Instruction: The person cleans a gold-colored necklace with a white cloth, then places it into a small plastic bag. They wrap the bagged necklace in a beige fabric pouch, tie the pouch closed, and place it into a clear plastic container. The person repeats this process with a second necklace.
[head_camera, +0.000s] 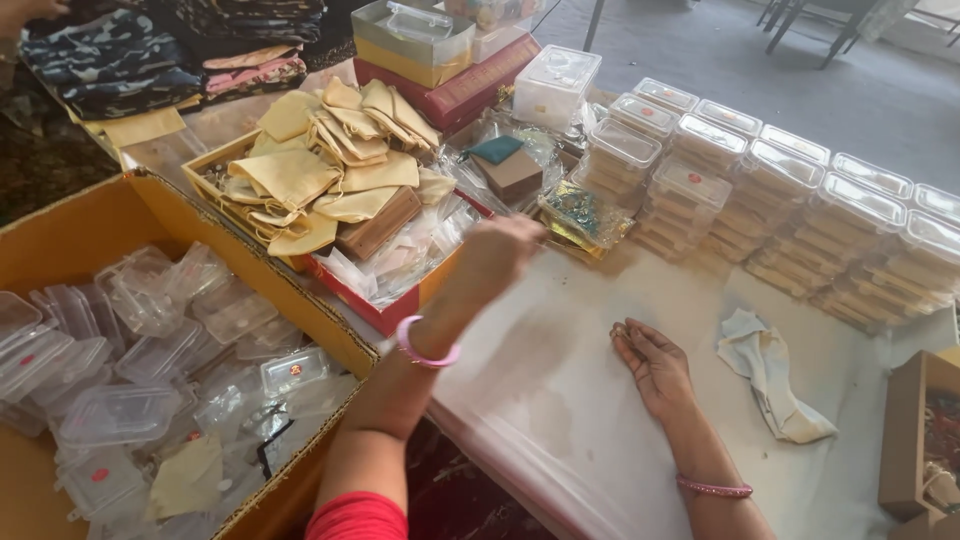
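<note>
Already a long double row of filled, lidded plastic boxes stands stacked along the far right edge of the table, so by the look of it much of the packing is done. What seems left sits at the table's far left corner: a tray heaped with mustard-yellow cloth pouches, and, off the left edge, a cardboard carton full of empty clear boxes.

The left hand reaches out over the near rim of that tray, toward a small packet with a glittery blue and gold print just beyond it. Its fingers are curled in, but I cannot tell whether they grip anything. The right hand lies open, palm up, flat on the plastic-covered middle of the table, holding nothing.

The pouches look soft, flat and loosely piled, some folded over, with small brown boxes among them. A crumpled white cloth lies near the right edge, apart from the right hand.
</note>
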